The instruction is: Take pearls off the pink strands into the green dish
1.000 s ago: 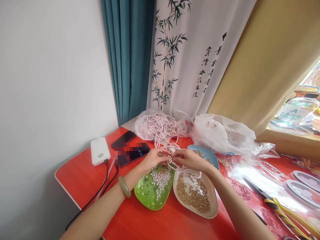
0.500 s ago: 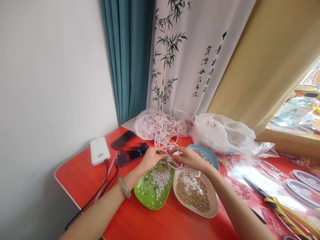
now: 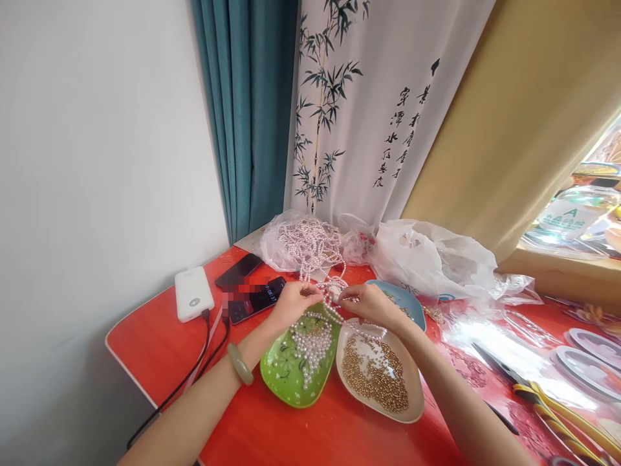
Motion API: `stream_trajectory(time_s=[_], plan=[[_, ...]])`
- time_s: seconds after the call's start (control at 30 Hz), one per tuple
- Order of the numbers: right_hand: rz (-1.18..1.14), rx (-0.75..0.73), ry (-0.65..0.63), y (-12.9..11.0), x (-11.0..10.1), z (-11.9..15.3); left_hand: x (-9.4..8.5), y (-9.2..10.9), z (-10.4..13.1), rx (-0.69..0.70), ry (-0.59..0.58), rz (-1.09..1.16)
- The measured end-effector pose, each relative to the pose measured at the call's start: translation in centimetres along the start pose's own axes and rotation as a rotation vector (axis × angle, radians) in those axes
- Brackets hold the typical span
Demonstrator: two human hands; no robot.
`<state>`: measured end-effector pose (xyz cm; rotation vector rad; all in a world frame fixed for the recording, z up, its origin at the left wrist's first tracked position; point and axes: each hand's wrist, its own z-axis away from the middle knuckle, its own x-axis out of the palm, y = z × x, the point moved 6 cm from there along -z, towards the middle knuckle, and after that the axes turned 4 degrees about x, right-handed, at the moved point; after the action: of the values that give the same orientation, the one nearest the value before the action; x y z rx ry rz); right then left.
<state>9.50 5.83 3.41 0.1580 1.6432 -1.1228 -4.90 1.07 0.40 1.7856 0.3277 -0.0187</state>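
The strand (image 3: 330, 309) of pinkish beads lies between the two hands, over the gap at the far ends of the green plate (image 3: 280, 383) and the white plate (image 3: 416, 404). One part of it runs under the right hand (image 3: 366, 303) and curves over the white plate's far side; another leads back to a heap (image 3: 310, 243) of like strands. The thumb and fingers of the left hand (image 3: 298, 301) draw together at the tips above the green plate, and the right hand's fingers bend in beside the strand. The tips are small and partly turned away, so I cannot tell whether either hand pinches a bead or thread.

White beads (image 3: 313, 353) are spread on the green plate, and gold beads (image 3: 383, 388) on the white one, around a bare patch. The blue plate (image 3: 411, 301) sits behind the right hand, partly covered by it.

The heap rests in a clear bag (image 3: 272, 249), with a white bag (image 3: 427, 252) to its right. Left of the hands are two phones (image 3: 262, 298) and a power bank (image 3: 194, 294). A yellow-handled tool (image 3: 536, 395) lies at the right of the red table (image 3: 252, 430).
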Motion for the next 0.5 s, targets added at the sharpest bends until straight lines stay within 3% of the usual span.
stream_trajectory(time_s=[0.2, 0.27, 0.4, 0.5], plan=[[0.157, -0.050, -0.019, 1.0, -1.4, 0.0, 0.4, -0.1, 0.3, -0.097, -0.001, 0.169], [0.242, -0.052, 0.079, 0.7, -2.1, 0.3, 0.5, 0.0, 0.3, -0.102, 0.013, 0.200], [0.440, -0.009, 0.394, -1.6, -3.1, 1.4, 0.5, 0.1, 0.3, -0.102, 0.024, 0.245], [0.449, -0.090, 0.403, -3.8, -1.6, 1.6, 0.5, 0.0, 0.1, -0.094, 0.020, 0.235]])
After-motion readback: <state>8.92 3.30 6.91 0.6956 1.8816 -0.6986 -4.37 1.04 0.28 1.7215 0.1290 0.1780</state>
